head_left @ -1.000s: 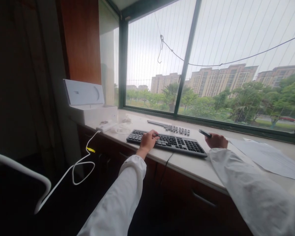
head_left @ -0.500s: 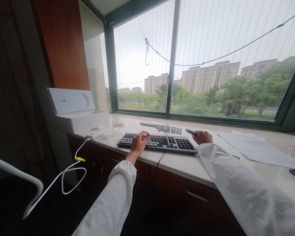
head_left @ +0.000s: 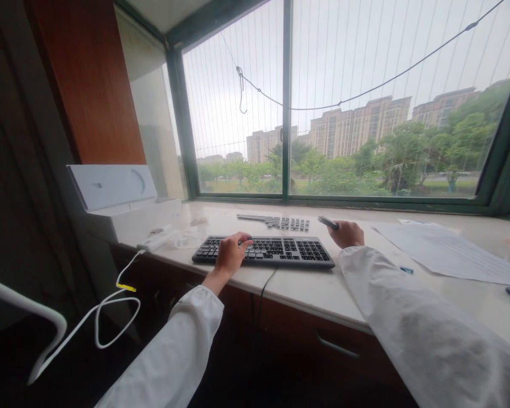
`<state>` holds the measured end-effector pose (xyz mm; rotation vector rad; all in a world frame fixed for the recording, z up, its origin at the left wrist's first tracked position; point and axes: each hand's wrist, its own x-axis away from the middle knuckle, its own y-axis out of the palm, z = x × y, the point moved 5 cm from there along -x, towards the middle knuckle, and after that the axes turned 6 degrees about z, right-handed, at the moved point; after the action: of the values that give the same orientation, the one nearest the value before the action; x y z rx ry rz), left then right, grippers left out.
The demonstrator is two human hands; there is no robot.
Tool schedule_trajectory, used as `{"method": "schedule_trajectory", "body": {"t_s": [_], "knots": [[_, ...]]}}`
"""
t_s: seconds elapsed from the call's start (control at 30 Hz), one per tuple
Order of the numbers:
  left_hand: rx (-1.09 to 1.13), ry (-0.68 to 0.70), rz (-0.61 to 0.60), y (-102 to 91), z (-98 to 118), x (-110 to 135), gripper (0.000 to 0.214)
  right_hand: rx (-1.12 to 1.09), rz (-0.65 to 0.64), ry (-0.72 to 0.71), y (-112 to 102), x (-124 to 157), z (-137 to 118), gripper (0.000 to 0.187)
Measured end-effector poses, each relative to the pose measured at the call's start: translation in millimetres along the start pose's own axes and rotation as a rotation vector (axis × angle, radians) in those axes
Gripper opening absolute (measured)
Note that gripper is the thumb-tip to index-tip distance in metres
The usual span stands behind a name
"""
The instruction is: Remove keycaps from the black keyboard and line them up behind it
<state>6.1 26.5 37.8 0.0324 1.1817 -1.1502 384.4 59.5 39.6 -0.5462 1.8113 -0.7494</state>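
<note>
The right hand (head_left: 347, 233) curls around a small dark tool (head_left: 328, 222), its tip poking out toward the window; the left hand (head_left: 229, 253) rests, fingers bent, on the keyboard (head_left: 280, 250), seemingly steadying it; the keyboard lies near the counter's (head_left: 306, 286) front edge; loose keys (head_left: 287, 223) sit in rows just behind it; papers (head_left: 446, 252) lie to the right.

Keyboard (head_left: 276, 250): black keys, grey frame. Desk (head_left: 306, 286): cream stone top, dark brown front. Sleeves (head_left: 429, 334): white. Box (head_left: 123, 198): white. Cable (head_left: 110, 306): white with a yellow tag. Papers (head_left: 446, 252): white, faint grey print. Window frame (head_left: 286, 102): dark green. Wall panel (head_left: 93, 85): reddish-brown wood.
</note>
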Motion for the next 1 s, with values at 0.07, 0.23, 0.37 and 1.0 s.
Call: {"method": "schedule_trajectory", "body": {"t_s": [0.07, 0.23, 0.37, 1.0], "knots": [[-0.066, 0.053, -0.049, 4.0, 4.6, -11.1, 0.018, -0.005, -0.002, -0.009, 1.5, -0.2, -1.8, 0.032], [-0.202, -0.036, -0.177, 19.2, -0.7, -61.5, 0.016, -0.014, -0.005, -0.058, 4.1, 0.7, -10.7, 0.031], [-0.293, -0.109, -0.343, 43.4, -19.2, -97.4, 0.015, -0.021, -0.016, -0.087, 3.9, 2.9, -17.0, 0.031], [-0.455, -0.095, -0.584, 158.2, -63.2, -176.1, 0.017, 0.028, -0.033, -0.179, -3.7, 7.0, -31.9, 0.037]]}}
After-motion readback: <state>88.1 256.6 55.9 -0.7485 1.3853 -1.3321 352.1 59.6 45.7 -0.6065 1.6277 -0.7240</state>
